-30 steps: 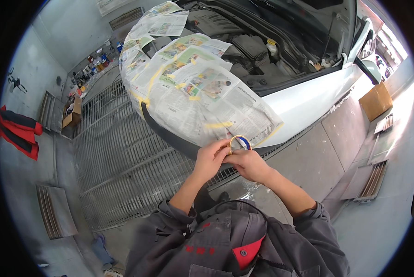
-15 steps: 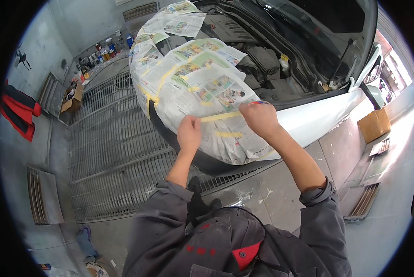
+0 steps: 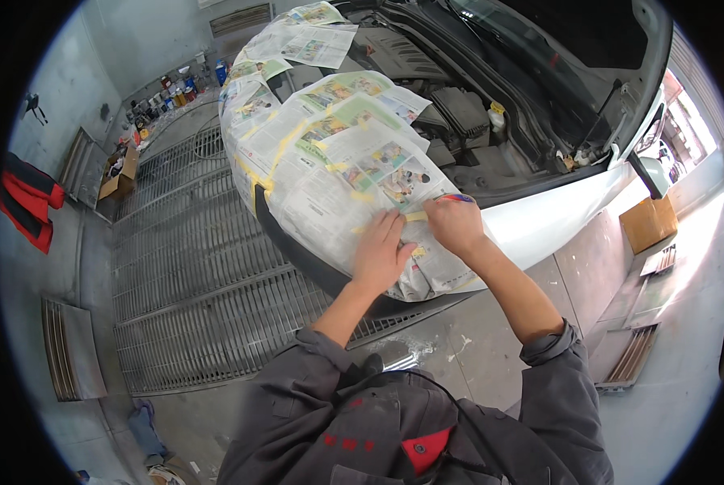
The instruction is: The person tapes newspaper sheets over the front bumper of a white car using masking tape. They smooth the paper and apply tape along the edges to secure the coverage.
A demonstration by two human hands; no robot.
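Sheets of newspaper (image 3: 317, 202), held by strips of yellow masking tape, cover the front corner of a white car (image 3: 532, 226). My left hand (image 3: 380, 255) lies on the paper with its fingers stretched out, pressing over a tape strip. From beside its fingertips a short length of yellow tape (image 3: 416, 217) runs to my right hand (image 3: 456, 226). That hand is closed around a tape roll (image 3: 459, 197); only a curved red and blue edge shows above the fist, and the rest is hidden.
The raised hood (image 3: 596, 32) stands over the exposed engine bay (image 3: 459, 105). A floor grating (image 3: 184, 267) stretches along the left. Cans and bottles (image 3: 172, 93) crowd the far wall. Cardboard boxes (image 3: 649, 225) (image 3: 119, 174) sit on both sides. A red and black jacket (image 3: 32, 198) hangs at left.
My left hand has let go of the stretched tape's end, moved right, and flattened onto the paper. My right hand stays near the same spot with the roll, slightly lower.
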